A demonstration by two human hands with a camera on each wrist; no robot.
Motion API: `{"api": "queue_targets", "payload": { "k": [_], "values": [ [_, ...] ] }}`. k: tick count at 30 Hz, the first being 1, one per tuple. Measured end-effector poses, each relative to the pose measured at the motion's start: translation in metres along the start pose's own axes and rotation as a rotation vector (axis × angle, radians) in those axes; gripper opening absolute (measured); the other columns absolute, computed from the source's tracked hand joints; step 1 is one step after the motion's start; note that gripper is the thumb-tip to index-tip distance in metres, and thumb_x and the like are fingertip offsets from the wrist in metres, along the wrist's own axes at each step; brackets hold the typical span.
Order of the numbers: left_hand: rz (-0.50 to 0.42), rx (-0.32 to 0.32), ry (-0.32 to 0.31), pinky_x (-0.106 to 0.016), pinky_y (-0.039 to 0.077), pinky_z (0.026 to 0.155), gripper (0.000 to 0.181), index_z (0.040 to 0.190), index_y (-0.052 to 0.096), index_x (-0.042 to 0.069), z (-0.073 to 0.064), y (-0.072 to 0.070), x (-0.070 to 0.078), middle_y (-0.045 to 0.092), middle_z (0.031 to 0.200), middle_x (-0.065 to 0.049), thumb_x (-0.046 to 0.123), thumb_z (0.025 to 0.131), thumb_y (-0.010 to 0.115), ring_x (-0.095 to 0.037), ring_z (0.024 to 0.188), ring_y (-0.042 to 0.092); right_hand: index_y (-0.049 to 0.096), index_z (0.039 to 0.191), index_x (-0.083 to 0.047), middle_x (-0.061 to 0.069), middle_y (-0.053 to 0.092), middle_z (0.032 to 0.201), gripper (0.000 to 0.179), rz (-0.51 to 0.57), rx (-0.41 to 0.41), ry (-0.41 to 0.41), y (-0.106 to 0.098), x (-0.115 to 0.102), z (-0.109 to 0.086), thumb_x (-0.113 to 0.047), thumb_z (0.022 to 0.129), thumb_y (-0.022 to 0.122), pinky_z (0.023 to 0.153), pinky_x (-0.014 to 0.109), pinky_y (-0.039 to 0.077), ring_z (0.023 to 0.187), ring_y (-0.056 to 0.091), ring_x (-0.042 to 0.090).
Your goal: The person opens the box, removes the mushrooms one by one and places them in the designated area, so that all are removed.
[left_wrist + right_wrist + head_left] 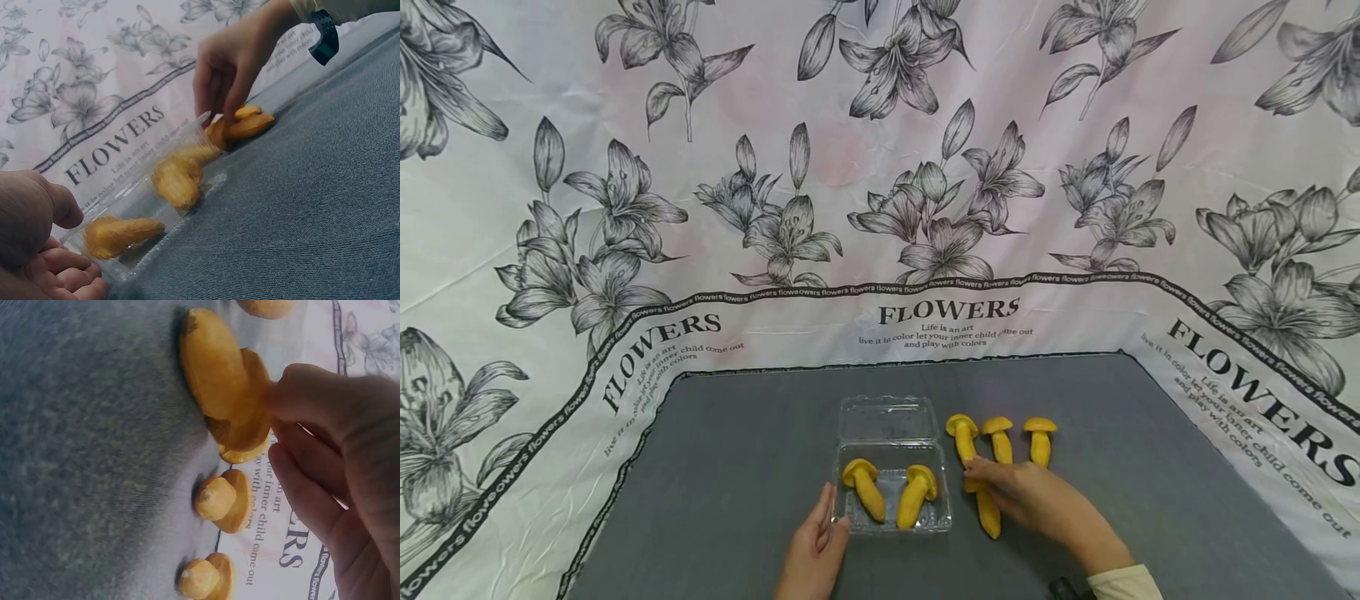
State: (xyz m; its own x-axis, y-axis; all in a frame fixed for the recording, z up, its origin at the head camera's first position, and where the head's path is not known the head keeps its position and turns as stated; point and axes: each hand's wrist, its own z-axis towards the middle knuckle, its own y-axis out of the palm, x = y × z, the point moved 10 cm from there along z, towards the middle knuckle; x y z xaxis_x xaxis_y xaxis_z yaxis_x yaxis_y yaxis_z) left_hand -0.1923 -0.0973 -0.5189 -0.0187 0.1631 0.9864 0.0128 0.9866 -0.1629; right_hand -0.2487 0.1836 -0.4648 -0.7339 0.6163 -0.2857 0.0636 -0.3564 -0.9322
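Note:
A clear plastic box point(891, 450) stands with its lid folded back, and two yellow mushrooms lie inside, one at the left point(867, 492) and one at the right point(915, 500). My left hand point(814, 546) holds the box at its front left corner, fingers along the side wall and thumb at the front. Right of the box, my right hand point(1037, 500) pinches the cap of a yellow mushroom point(989, 518) between thumb and fingers. The stem of this mushroom points toward me; the fingers partly hide its cap.
Behind the right hand three more yellow mushrooms, left point(964, 437), middle point(1000, 437) and right point(1040, 440), lie in a row on the grey tabletop point(737, 475). A flower-printed cloth point(790, 333) borders the back and sides. The right wrist wears a dark band point(325, 39).

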Motion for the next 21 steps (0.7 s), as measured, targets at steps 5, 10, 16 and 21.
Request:
{"api": "queue_targets", "payload": {
  "k": [5,10,16,21],
  "values": [
    [0.003,-0.001,-0.019,-0.052,0.043,0.115,0.071,0.161,0.026,-0.014,0.001,0.000,-0.003,0.029,0.164,-0.033,0.020,0.109,0.062,-0.049,0.151,0.031,0.072,0.133,-0.006,0.013,0.070,0.139,0.042,-0.003,0.071,-0.040,-0.011,-0.006,0.000,0.001,0.092,0.078,0.079,0.029,0.065,0.110,0.075,0.022],
    [-0.007,0.000,-0.003,-0.052,0.042,0.116,0.071,0.161,0.026,-0.014,0.002,-0.001,-0.001,0.029,0.164,-0.033,0.020,0.110,0.061,-0.048,0.151,0.031,0.072,0.135,-0.006,0.013,0.071,0.137,0.043,-0.009,0.144,-0.052,-0.021,-0.012,0.004,0.004,0.093,0.076,0.071,0.025,0.063,0.098,0.077,0.015],
    [-0.021,-0.006,0.014,-0.052,0.042,0.116,0.070,0.160,0.026,-0.015,0.002,-0.001,0.001,0.029,0.163,-0.034,0.018,0.109,0.061,-0.048,0.151,0.031,0.069,0.140,-0.010,0.010,0.072,0.136,0.045,0.037,0.151,-0.030,-0.025,-0.015,0.012,0.003,0.096,0.074,0.055,0.016,0.049,0.058,0.049,-0.009],
    [-0.019,-0.001,-0.002,-0.052,0.042,0.116,0.070,0.161,0.027,-0.014,0.001,-0.001,-0.001,0.030,0.164,-0.032,0.018,0.109,0.061,-0.047,0.151,0.031,0.068,0.141,-0.009,0.010,0.071,0.138,0.044,0.051,0.130,-0.029,-0.024,-0.021,0.023,0.000,0.098,0.074,0.056,0.018,0.050,0.058,0.046,-0.009]
  ]
}}
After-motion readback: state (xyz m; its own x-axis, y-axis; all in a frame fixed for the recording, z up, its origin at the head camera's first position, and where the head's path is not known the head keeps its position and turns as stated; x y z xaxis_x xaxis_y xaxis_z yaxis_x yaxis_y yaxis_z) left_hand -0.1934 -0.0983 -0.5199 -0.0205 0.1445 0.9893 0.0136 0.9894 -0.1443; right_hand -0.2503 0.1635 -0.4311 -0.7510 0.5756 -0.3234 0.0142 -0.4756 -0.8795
